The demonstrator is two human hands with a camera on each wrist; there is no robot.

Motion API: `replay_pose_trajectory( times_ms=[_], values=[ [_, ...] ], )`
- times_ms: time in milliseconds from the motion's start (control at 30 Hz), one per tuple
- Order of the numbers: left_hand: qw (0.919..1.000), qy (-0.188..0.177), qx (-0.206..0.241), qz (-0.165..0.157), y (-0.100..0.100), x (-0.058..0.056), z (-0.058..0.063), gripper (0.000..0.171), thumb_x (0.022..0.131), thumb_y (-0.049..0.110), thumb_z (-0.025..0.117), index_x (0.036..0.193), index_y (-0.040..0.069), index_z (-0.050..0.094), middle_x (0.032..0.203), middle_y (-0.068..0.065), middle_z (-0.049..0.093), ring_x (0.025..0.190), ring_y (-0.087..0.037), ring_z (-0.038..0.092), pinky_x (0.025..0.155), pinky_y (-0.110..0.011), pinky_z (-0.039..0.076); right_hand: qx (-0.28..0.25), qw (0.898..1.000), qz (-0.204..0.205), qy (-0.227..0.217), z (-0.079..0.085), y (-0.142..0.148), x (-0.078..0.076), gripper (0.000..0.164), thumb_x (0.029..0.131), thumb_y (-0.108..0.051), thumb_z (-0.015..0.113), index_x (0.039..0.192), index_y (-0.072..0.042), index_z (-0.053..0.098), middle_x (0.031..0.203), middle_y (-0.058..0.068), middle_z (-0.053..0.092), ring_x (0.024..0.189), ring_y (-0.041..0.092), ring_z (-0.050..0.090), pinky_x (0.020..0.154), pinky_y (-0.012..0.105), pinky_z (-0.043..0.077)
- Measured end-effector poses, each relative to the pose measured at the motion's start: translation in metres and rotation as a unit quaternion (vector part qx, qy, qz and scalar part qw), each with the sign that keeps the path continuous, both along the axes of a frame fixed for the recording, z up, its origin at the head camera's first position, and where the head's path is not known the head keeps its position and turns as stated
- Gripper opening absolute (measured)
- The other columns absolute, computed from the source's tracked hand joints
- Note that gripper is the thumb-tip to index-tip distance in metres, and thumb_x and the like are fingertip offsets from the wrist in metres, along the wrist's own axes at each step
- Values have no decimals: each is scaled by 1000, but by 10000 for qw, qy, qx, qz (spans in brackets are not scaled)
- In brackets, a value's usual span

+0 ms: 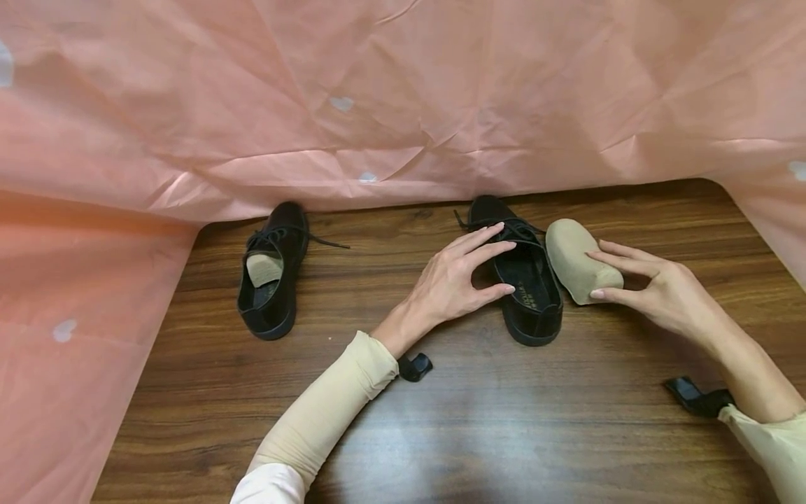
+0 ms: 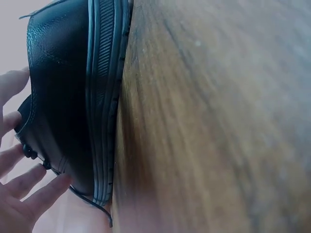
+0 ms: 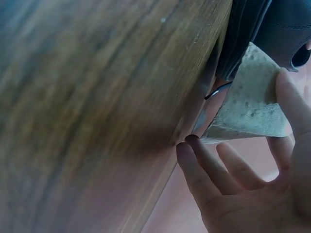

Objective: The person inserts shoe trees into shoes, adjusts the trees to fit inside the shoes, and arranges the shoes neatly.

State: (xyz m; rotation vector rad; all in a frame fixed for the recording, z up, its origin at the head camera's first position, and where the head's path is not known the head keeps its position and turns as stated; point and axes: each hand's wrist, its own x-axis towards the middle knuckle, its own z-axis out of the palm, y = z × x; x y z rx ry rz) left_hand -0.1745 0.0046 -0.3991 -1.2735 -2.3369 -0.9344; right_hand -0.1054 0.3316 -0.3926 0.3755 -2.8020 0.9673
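A black lace-up shoe (image 1: 532, 308) stands on the wooden table, toe pointing away, its inside open to view. My left hand (image 1: 456, 273) reaches over its left side; the fingers lie near the laces and the thumb is by the opening. In the left wrist view, those fingertips (image 2: 60, 180) touch the black shoe (image 2: 60, 92) near its lacing. Against the shoe's right side is a beige moulded shoe insert (image 1: 576, 255). My right hand (image 1: 661, 280) pinches its near end between thumb and fingers. The right wrist view shows the insert's (image 3: 252, 102) blunt end face, with the thumb against it.
The matching black shoe (image 1: 286, 287) stands at the left with a similar beige insert (image 1: 264, 269) in it. Pink sheeting (image 1: 403, 105) hangs along the table's back and sides. Black straps (image 1: 415, 367) show at both wrists. The brown wooden tabletop (image 1: 201, 413) extends towards me.
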Motion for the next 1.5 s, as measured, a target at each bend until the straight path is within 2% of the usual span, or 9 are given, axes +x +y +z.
replay_pose_trajectory(
  times_ms=[200, 467, 767, 933, 1133, 1333, 1500],
  values=[
    [9999, 19, 94, 27, 0, -1, 1, 60, 83, 48, 78, 134, 19, 64, 150, -4, 48, 138, -15, 43, 111, -23, 34, -191, 9996, 63, -174, 6, -3, 3, 59, 76, -18, 87, 131, -27, 67, 144, 3, 55, 123, -18, 37, 93, -2, 23],
    [9998, -121, 172, -52, 1, -6, 0, 61, 80, 49, 81, 132, 20, 65, 147, -2, 51, 133, -15, 45, 113, -23, 29, -692, 9966, 302, -344, 16, -4, 13, 57, 78, -8, 85, 132, -18, 67, 147, -1, 53, 129, -12, 40, 96, 0, 26],
    [9986, -364, 369, -102, 1, -3, -3, 59, 80, 46, 81, 130, 19, 66, 149, -2, 49, 136, -15, 43, 115, -24, 27, -694, 9957, 356, -494, 22, -6, 20, 57, 81, -10, 83, 134, -20, 65, 150, -1, 49, 131, -11, 38, 96, 0, 25],
    [9973, -518, 493, -134, 0, 1, -4, 59, 80, 40, 83, 131, 17, 65, 151, -4, 47, 139, -20, 42, 114, -23, 28, -675, 9960, 374, -448, 26, -7, 25, 59, 79, -8, 84, 134, -20, 65, 150, -3, 49, 132, -10, 38, 95, 0, 25],
    [9959, -625, 647, -92, 0, 6, -4, 59, 79, 36, 85, 130, 13, 65, 150, -5, 48, 140, -21, 42, 112, -21, 31, -769, 9951, 439, -445, 34, -8, 33, 61, 78, -3, 84, 134, -16, 65, 150, -1, 49, 132, -8, 40, 94, 2, 29],
    [9946, -651, 805, -70, 1, 6, -5, 57, 77, 33, 87, 125, 11, 66, 148, -6, 51, 139, -21, 44, 112, -21, 32, -832, 9937, 522, -540, 43, -10, 39, 60, 78, 0, 83, 134, -13, 65, 149, 1, 50, 132, -6, 41, 90, 2, 36],
    [9943, -666, 833, -25, 2, 6, -5, 59, 76, 34, 88, 124, 10, 63, 147, -5, 52, 139, -16, 43, 112, -21, 32, -832, 9933, 564, -564, 47, -11, 43, 61, 78, 2, 82, 134, -12, 64, 149, 2, 50, 132, -5, 42, 89, 3, 39]
  ],
)
